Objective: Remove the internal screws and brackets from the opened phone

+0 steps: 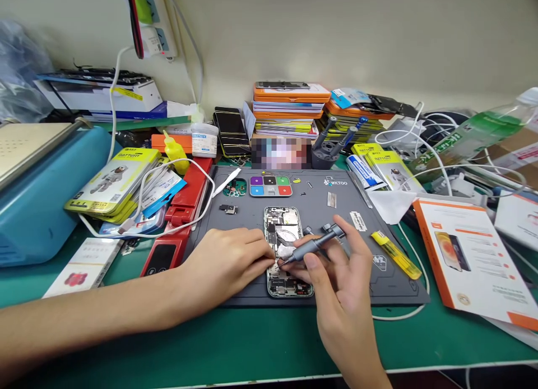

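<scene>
An opened phone (282,226) lies face down on a grey work mat (390,291), its inner parts exposed. My left hand (227,265) rests on the mat and touches the phone's left edge with its fingertips. My right hand (340,282) grips a grey screwdriver (315,244), its tip down on the phone's lower middle. A yellow-handled tool (395,254) lies on the mat to the right of my right hand.
A coloured screw tray (270,186) sits at the mat's far edge. A red stand (179,226) and yellow battery boxes (113,181) lie left, beside a blue machine (37,193). An orange-edged white box (471,254), cables and stacked boxes (290,109) crowd the right and back.
</scene>
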`<state>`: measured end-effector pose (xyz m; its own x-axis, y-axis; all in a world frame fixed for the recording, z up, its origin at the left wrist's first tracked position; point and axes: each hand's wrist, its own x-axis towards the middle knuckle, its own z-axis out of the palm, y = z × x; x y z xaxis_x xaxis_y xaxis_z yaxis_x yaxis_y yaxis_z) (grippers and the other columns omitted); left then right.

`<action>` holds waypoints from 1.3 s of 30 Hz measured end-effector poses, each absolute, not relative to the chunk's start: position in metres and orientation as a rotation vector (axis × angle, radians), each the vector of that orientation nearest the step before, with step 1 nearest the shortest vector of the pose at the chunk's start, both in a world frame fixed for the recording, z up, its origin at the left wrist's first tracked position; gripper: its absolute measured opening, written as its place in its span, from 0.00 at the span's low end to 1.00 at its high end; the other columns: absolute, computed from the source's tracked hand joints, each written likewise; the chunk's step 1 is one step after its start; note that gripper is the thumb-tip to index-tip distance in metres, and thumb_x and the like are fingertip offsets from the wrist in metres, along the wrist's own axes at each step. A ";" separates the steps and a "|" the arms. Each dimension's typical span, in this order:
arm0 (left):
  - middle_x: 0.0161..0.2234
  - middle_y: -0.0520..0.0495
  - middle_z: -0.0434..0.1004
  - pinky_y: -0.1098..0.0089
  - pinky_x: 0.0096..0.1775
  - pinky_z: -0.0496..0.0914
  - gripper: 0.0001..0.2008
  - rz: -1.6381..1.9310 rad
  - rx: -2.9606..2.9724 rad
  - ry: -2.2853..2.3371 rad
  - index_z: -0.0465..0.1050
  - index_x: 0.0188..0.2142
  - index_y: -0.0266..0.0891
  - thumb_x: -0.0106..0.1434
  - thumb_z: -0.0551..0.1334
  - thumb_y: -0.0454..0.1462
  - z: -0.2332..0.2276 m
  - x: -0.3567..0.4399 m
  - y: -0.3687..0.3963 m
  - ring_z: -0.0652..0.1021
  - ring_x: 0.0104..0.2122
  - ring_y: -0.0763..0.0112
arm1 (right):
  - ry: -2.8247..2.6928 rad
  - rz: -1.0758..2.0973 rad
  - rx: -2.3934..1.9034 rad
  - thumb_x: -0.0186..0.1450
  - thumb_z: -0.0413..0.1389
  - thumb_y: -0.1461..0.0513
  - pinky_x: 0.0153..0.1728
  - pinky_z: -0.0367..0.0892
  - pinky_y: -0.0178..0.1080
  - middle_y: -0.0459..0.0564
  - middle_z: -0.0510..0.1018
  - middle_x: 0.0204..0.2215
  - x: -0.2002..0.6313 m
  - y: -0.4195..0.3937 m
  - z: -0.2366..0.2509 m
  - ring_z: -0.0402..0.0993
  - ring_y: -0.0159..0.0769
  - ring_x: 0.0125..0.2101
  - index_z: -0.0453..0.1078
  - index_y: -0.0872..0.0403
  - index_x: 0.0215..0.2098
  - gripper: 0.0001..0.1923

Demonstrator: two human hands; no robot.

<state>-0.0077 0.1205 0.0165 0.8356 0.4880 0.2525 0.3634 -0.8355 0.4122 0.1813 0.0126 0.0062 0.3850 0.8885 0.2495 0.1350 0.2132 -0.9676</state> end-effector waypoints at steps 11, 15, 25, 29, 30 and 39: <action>0.38 0.53 0.86 0.71 0.37 0.70 0.01 0.456 2.447 0.695 0.83 0.42 0.40 0.73 0.71 0.33 0.024 -0.003 0.127 0.84 0.37 0.68 | -1.027 0.709 -1.273 0.79 0.57 0.58 0.41 0.89 0.41 0.49 0.84 0.48 0.182 0.010 0.009 0.88 0.36 0.36 0.57 0.36 0.74 0.28; 0.39 0.53 0.85 0.71 0.35 0.68 0.02 0.390 2.443 0.717 0.83 0.43 0.41 0.74 0.69 0.34 0.025 -0.003 0.126 0.84 0.35 0.68 | -0.984 0.637 -1.285 0.78 0.59 0.58 0.39 0.88 0.42 0.50 0.83 0.49 0.181 0.009 0.010 0.87 0.37 0.36 0.58 0.34 0.74 0.30; 0.44 0.51 0.87 0.69 0.42 0.71 0.04 0.333 2.472 0.816 0.81 0.46 0.41 0.76 0.66 0.35 0.045 -0.009 0.145 0.84 0.41 0.66 | -1.010 0.528 -1.257 0.77 0.61 0.60 0.34 0.88 0.40 0.49 0.83 0.46 0.183 0.012 0.007 0.86 0.34 0.30 0.60 0.37 0.72 0.29; 0.42 0.53 0.88 0.70 0.40 0.70 0.06 0.338 2.420 0.961 0.83 0.43 0.43 0.75 0.65 0.36 0.074 -0.025 0.170 0.84 0.38 0.67 | -1.001 0.513 -1.259 0.77 0.61 0.59 0.32 0.88 0.42 0.49 0.83 0.46 0.183 0.014 0.007 0.85 0.34 0.29 0.59 0.38 0.71 0.28; 0.42 0.53 0.88 0.70 0.39 0.70 0.07 0.314 2.400 1.016 0.83 0.42 0.44 0.75 0.64 0.37 0.079 -0.028 0.175 0.84 0.38 0.67 | -0.998 0.511 -1.263 0.77 0.61 0.59 0.32 0.88 0.42 0.49 0.83 0.45 0.183 0.014 0.007 0.85 0.34 0.29 0.59 0.38 0.71 0.28; 0.40 0.54 0.91 0.67 0.38 0.71 0.08 0.108 2.460 1.142 0.86 0.40 0.46 0.73 0.66 0.39 0.061 -0.022 0.180 0.87 0.40 0.61 | -1.006 0.495 -1.286 0.77 0.61 0.58 0.31 0.88 0.43 0.49 0.83 0.45 0.184 0.013 0.008 0.84 0.34 0.29 0.59 0.38 0.72 0.29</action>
<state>-0.0219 0.1795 0.0612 0.6589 0.7448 -0.1056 0.7120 -0.5721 0.4072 0.1839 0.0129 0.0083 0.5098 0.7921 0.3358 0.2168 0.2594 -0.9411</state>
